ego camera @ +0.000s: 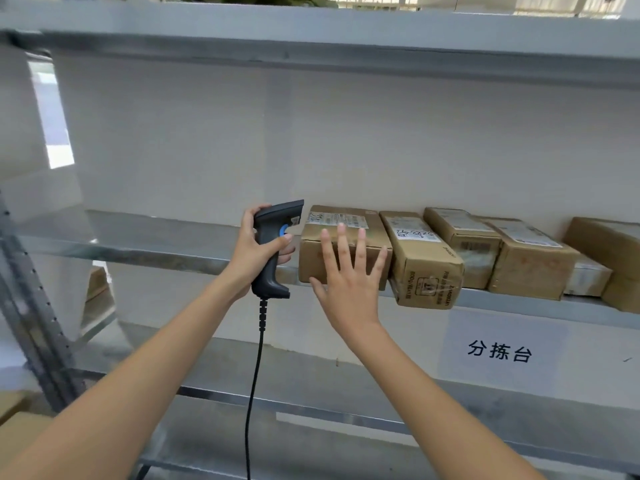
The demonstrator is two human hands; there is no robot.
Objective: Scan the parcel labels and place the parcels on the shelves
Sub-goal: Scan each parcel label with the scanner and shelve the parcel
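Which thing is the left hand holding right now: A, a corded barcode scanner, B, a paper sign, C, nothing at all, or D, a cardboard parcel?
A: the left hand grips the handle of the dark barcode scanner, whose cord hangs down below it, while the right hand is spread open in front of the leftmost parcel on the shelf.

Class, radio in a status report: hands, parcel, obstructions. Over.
Left hand grips barcode scanner. Right hand open, fingers spread before leftmost parcel on shelf. Second parcel overhangs the edge. Nothing blocking.
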